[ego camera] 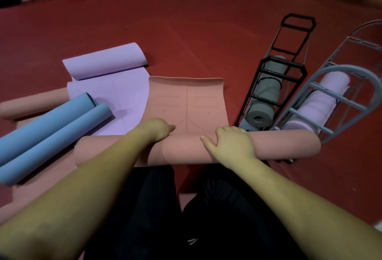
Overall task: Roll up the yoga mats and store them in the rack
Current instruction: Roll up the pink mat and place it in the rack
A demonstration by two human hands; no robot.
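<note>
Salmon yoga mat (186, 102) lies on the red floor (206, 38) straight ahead of the kneeling person, half rolled; its roll (279, 146) runs crosswise, left to right. Right hand (231, 144) rests flat on top of the roll, fingers spread. Left hand (159, 129) presses the roll's far side with fingers curled, gripping nothing that I can see. Both are equally close. The unrolled length stretches away from them, so the roll should travel forward. Beyond the roll's right end stand the black rack (275, 86) and grey rack (334, 94).
</note>
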